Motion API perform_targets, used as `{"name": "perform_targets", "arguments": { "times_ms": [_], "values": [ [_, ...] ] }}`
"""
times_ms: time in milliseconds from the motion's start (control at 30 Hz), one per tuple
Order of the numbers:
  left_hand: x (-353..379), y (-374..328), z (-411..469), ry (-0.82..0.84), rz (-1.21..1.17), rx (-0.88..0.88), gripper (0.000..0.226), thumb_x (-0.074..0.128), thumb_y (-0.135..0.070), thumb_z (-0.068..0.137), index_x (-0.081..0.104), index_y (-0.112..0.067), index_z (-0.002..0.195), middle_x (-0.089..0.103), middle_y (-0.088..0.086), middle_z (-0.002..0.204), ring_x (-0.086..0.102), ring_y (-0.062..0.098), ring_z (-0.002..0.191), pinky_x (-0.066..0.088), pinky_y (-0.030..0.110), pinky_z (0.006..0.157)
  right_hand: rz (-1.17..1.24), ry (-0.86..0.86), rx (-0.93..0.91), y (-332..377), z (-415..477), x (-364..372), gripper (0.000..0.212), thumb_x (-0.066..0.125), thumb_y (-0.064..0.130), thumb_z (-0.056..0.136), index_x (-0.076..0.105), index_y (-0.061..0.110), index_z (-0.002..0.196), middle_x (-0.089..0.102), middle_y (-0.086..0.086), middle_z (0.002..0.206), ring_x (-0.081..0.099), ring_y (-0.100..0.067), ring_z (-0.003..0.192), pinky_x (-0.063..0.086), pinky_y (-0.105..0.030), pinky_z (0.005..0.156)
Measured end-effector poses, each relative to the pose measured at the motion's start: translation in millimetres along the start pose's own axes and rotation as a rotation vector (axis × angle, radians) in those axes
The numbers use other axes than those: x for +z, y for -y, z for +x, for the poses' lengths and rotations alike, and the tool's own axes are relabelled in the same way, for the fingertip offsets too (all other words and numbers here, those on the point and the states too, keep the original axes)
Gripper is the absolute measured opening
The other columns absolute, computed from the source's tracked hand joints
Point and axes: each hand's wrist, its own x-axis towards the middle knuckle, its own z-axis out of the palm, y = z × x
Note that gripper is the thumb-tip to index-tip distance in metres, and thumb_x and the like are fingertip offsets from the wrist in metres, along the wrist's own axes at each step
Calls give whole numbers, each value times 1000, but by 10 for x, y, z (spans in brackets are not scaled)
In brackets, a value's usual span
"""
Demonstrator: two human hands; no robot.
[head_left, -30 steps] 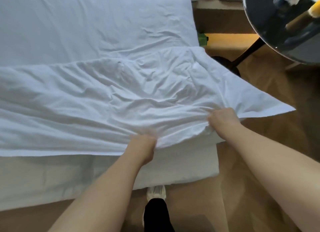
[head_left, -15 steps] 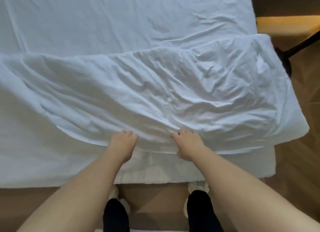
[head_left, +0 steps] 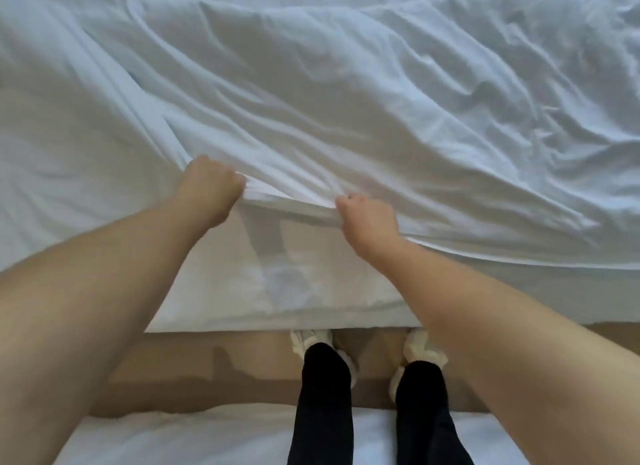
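A white crumpled duvet cover (head_left: 346,111) lies spread across the bed and fills the upper part of the head view. My left hand (head_left: 207,190) grips its near hem with curled fingers. My right hand (head_left: 369,218) grips the same hem a short way to the right. Between the two hands the hem is bunched and lifted a little off the white bed sheet (head_left: 263,284) below it. The cover's far edge is out of view.
The bed's near side drops to a brown wooden floor (head_left: 194,364). My legs in black trousers (head_left: 325,395) and white shoes (head_left: 311,340) stand close to the bed. White bedding (head_left: 194,437) lies on the floor behind my feet.
I have stepped left along the bed; the round table and bed corner have left the view. Both hands, flat on the hem half a second ago, now grip it farther left.
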Motion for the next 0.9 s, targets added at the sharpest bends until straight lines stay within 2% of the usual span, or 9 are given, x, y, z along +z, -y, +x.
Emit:
{"name": "perform_targets", "arguments": {
  "times_ms": [33, 100, 233, 300, 367, 400, 467, 600, 900],
  "values": [
    [-67, 35, -15, 51, -48, -4, 28, 50, -13, 87, 60, -21, 112, 62, -3, 99, 61, 21, 89, 43, 33, 78, 19, -3, -9, -19, -37, -65, 26, 50, -4, 83, 52, 15, 100, 56, -8, 98, 61, -34, 94, 38, -34, 66],
    [-189, 113, -106, 127, -104, 4, 25, 48, -16, 87, 64, -21, 106, 54, -4, 82, 55, 20, 77, 41, 29, 65, 55, 76, -40, -2, -170, -203, 21, 44, -2, 84, 49, 17, 92, 49, -5, 89, 58, -33, 88, 37, -34, 65],
    [-173, 146, -453, 384, -310, 146, 17, 47, -22, 87, 59, -18, 99, 54, -3, 84, 57, 21, 85, 47, 30, 73, 118, 418, -175, 120, -424, -376, 25, 38, 3, 90, 38, 17, 69, 43, -2, 72, 44, -23, 69, 33, -31, 56],
    [-21, -19, -619, 472, -424, 216, 25, 45, -18, 89, 59, -17, 110, 62, 3, 107, 57, 24, 97, 48, 29, 84, 48, 553, -192, 159, -455, -322, 28, 37, 0, 90, 39, 16, 67, 42, -1, 71, 38, -18, 63, 31, -27, 53],
    [245, -279, -745, 577, -551, 251, 40, 43, -13, 91, 49, -14, 131, 51, 9, 135, 51, 25, 119, 43, 30, 93, -65, 631, -191, 182, -474, -202, 25, 38, -2, 90, 53, 16, 81, 50, -2, 82, 46, -19, 70, 39, -26, 60],
    [403, -423, -801, 638, -587, 243, 49, 44, -13, 90, 41, -16, 140, 41, 10, 145, 42, 25, 131, 39, 33, 100, -131, 668, -192, 194, -490, -109, 27, 40, 0, 92, 59, 16, 102, 55, -5, 97, 53, -22, 83, 45, -30, 69],
    [673, -630, -910, 682, -542, 225, 68, 46, -18, 89, 21, -22, 152, 13, 8, 160, 13, 24, 148, 26, 47, 113, -236, 718, -180, 251, -550, 73, 51, 43, 7, 93, 41, 21, 141, 52, -9, 130, 54, -30, 110, 47, -39, 86],
    [885, -569, -1128, 485, -565, 206, 74, 48, -15, 91, 11, -24, 154, -12, 3, 162, -14, 20, 149, 6, 52, 119, -150, 637, -183, 497, -624, 162, 63, 43, 10, 92, 24, 23, 151, 42, -9, 144, 47, -34, 122, 43, -40, 87],
    [1321, 962, -1111, 197, -413, 60, 66, 44, -10, 92, 17, -20, 151, 8, 3, 160, -7, 21, 150, 19, 48, 114, 304, 382, -85, 2201, -78, -239, 68, 53, 20, 92, 20, 20, 152, 38, -7, 147, 44, -30, 128, 44, -42, 99]
  ]
}}
